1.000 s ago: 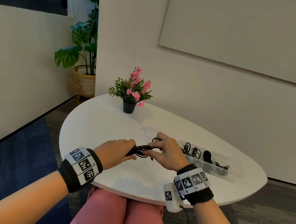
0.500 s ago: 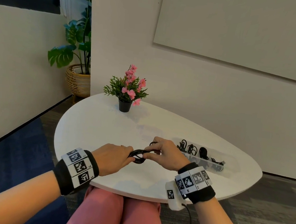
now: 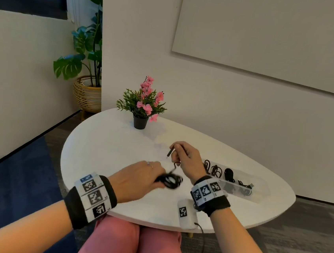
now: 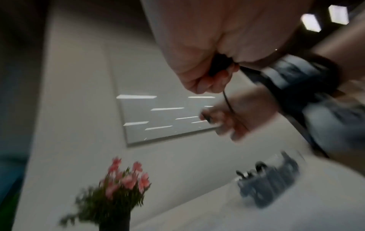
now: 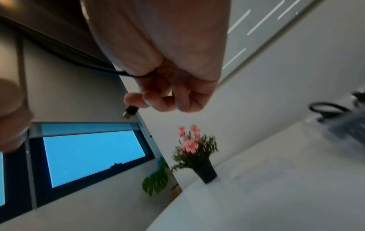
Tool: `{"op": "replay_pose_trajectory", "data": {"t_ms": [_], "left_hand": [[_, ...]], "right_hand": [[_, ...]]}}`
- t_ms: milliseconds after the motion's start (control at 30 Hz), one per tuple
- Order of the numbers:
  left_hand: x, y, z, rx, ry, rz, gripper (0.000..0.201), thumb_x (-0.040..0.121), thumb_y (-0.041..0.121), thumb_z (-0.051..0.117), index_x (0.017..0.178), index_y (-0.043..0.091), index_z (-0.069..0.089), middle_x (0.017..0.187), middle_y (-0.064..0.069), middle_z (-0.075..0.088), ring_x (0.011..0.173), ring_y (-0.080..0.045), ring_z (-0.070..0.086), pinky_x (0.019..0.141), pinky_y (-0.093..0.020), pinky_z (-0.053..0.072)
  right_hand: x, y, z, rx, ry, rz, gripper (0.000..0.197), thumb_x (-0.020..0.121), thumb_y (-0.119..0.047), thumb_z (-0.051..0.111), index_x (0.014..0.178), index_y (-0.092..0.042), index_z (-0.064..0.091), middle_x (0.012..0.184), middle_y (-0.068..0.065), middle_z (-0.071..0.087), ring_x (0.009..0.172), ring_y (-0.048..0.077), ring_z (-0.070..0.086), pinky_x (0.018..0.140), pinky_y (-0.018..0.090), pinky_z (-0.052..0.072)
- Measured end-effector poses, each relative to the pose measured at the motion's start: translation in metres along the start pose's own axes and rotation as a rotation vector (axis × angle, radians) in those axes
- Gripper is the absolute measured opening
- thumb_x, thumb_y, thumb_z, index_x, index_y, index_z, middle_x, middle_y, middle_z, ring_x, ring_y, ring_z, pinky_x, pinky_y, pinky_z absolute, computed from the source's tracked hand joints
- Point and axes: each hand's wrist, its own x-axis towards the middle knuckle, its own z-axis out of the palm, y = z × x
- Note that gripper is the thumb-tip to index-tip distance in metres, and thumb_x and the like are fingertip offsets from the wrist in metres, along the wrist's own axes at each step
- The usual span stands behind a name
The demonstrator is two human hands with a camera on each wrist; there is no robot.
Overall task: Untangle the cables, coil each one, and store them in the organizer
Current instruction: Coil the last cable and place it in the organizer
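A coiled black cable (image 3: 170,180) hangs just above the white table (image 3: 107,140), gripped at its left side by my left hand (image 3: 140,177). My right hand (image 3: 185,157) is raised behind it and pinches the cable's free end, whose plug (image 3: 169,153) points down-left. In the right wrist view the plug (image 5: 130,111) sticks out below the curled fingers (image 5: 154,100). The left wrist view, blurred, shows my left hand (image 4: 205,75) closed round the black coil (image 4: 218,65). The clear organizer (image 3: 238,185) lies to the right with several coiled black cables in its slots.
A small potted plant with pink flowers (image 3: 142,107) stands at the table's far side. A large plant in a wicker basket (image 3: 87,95) stands on the floor to the left. A white sensor box (image 3: 187,213) hangs under my right wrist at the table's near edge.
My right hand has pulled the cable's end up and away from the coil, toward the far side. My left hand stays on the coil near the front edge.
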Motion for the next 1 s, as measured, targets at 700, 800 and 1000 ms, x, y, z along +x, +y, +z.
{"op": "replay_pose_trajectory", "data": {"t_ms": [700,800,1000], "left_hand": [[0.009,-0.013,-0.003,0.075,-0.100,-0.264,0.017,0.064,0.005,0.077,0.077,0.001,0.066,0.071,-0.013,0.066,0.063,-0.019,0.064,0.062,-0.025,0.053],[0.007,0.001,-0.005,0.140,-0.167,-0.070,0.019,0.092,0.016,0.054,0.106,0.006,0.062,0.102,-0.014,0.065,0.085,-0.025,0.062,0.068,-0.029,0.043],[0.003,-0.012,-0.001,-0.008,0.020,-0.063,0.037,0.095,0.039,0.041,0.105,0.005,0.052,0.101,-0.009,0.059,0.082,-0.027,0.053,0.070,-0.033,0.040]], "right_hand": [[-0.046,-0.041,0.048,-0.441,-0.010,-0.934,0.031,0.085,0.009,0.057,0.113,-0.005,0.061,0.093,0.009,0.067,0.086,0.013,0.061,0.080,0.013,0.046],[-0.030,-0.057,0.040,-0.277,-0.008,-0.609,0.023,0.091,-0.005,0.056,0.112,-0.008,0.064,0.084,0.002,0.070,0.075,-0.001,0.059,0.075,0.004,0.040],[0.000,-0.041,0.016,0.111,-0.114,-0.111,0.019,0.093,-0.006,0.053,0.109,-0.007,0.064,0.075,0.006,0.071,0.054,0.011,0.049,0.057,0.019,0.047]]}}
